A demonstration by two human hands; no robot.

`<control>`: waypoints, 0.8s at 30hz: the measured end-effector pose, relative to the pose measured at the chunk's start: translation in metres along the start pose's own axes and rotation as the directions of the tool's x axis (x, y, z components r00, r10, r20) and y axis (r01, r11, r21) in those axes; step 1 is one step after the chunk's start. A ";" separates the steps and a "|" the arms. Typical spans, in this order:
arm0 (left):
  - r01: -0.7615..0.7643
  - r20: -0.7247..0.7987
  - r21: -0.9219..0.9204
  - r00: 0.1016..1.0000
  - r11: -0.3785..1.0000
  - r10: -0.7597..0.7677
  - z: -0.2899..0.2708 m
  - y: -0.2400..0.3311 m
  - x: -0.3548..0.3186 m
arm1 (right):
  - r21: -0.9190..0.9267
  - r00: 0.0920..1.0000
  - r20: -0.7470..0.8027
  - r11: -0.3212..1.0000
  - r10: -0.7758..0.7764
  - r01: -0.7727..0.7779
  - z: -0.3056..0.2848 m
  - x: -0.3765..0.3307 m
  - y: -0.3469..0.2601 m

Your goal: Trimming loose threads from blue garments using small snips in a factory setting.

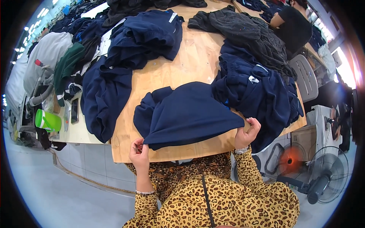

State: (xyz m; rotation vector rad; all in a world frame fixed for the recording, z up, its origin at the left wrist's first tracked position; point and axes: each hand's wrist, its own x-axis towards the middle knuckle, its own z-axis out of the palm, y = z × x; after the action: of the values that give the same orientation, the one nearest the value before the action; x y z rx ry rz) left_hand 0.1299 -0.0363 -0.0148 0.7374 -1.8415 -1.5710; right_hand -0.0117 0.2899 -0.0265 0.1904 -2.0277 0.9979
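Left hand (139,152) and right hand (246,133) each in closed pinch grip on near corners of navy garment (188,114) spread at worktop (171,68) front edge; smoothing step, likely fold next; navy piles (254,91) beyond

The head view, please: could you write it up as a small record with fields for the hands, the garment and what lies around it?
left hand: pinches the near left corner of the navy garment
right hand: has a grip on its near right corner
garment: lies spread on the wooden table, near edge stretched between both hands
right of it: pile of navy clothes
left of it: navy garment hanging over the table edge
far side: dark grey clothes
floor, right: fan
far left: green jug
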 end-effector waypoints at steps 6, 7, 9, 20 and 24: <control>0.218 0.217 -0.088 0.957 0.972 -0.194 -0.002 0.026 -0.018 | 0.197 0.909 0.416 0.976 0.006 -0.097 -0.011 -0.020 -0.022; 0.172 0.234 -0.131 0.962 0.976 -0.138 0.011 0.035 -0.025 | 0.300 0.864 0.496 0.951 -0.084 -0.080 -0.009 -0.028 -0.038; 0.160 0.448 -0.116 0.889 0.980 -0.092 0.036 0.056 -0.041 | 0.510 0.802 0.579 0.833 -0.148 -0.215 0.001 -0.050 -0.077; -0.368 0.302 0.518 0.923 0.772 0.237 0.030 0.032 -0.012 | 0.559 0.799 0.599 0.741 -0.051 -0.372 0.054 0.089 -0.096; -0.339 0.281 0.478 0.933 0.810 0.225 0.007 -0.002 0.017 | 0.649 0.825 0.526 0.724 -0.206 -0.233 0.107 0.152 -0.094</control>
State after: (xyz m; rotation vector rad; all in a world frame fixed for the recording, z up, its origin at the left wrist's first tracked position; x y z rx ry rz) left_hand 0.1133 -0.0447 -0.0160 0.4896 -2.4538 -0.9864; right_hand -0.1307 0.1834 0.1073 0.9916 -2.0400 1.8681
